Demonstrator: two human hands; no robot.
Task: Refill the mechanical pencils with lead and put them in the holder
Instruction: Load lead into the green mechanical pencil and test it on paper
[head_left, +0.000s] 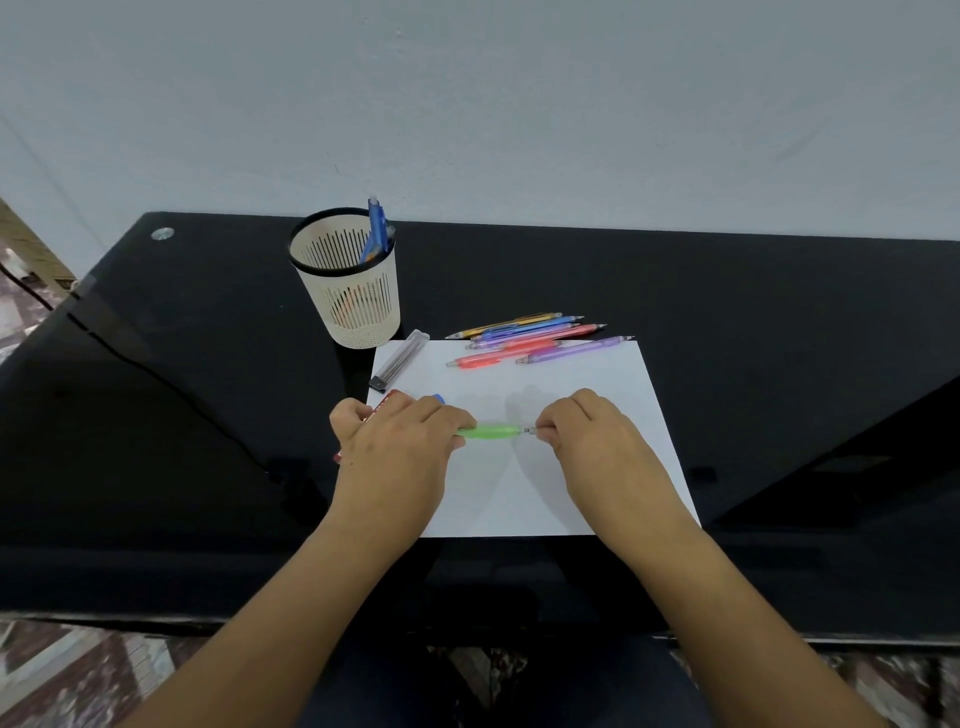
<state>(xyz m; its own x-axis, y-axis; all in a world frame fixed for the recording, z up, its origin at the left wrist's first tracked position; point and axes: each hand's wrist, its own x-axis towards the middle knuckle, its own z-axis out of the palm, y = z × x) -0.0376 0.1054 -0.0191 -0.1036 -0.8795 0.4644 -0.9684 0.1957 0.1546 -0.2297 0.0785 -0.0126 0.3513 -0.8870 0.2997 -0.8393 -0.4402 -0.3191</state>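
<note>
Now green pencil (491, 432) gripped between both hands (400, 447), over paper (597, 379).

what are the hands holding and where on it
Both hold the green pencil: left hand grips one end, right hand pinches the metal end.

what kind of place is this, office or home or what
Probably a home or small office desk against a plain wall. The clues: a black glass desk, a mesh pen holder with pencils, and a white paper sheet laid out as a work surface.
</note>
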